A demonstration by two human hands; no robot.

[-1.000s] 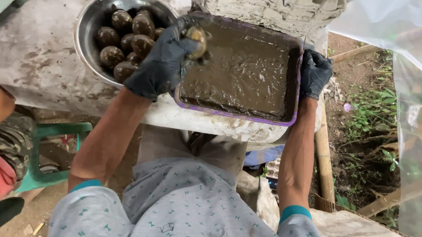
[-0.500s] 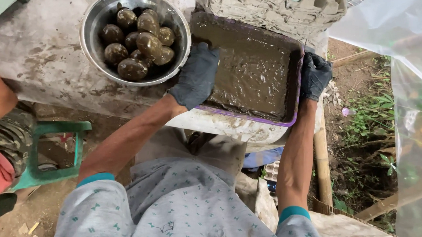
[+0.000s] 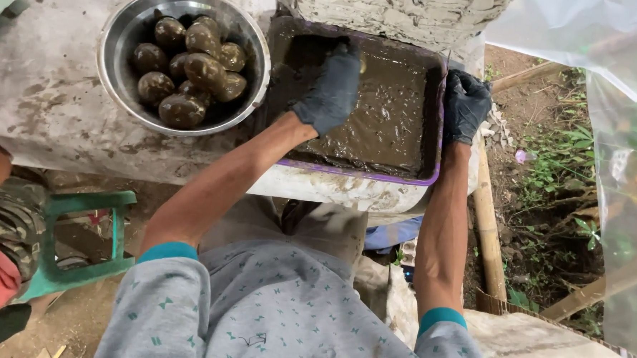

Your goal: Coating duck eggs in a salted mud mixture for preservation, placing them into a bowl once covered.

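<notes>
Pressing left hand (image 3: 331,86) flat, fingers apart, into wet brown mud | right hand (image 3: 465,105) clamped on purple tray (image 3: 376,176) rim

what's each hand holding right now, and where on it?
Right hand grips the right rim of the mud tray. Left hand is pressed into the mud near the tray's far end; whether it holds anything cannot be told.

Both arms reach forward, bare from the sleeves to the dark gloves. Left hand (image 3: 331,86) lies palm-down, fingers curled, over the purple tray's (image 3: 361,175) far left corner (fingertips hidden). Right hand (image 3: 465,107) clasps the tray's right rim.
</notes>
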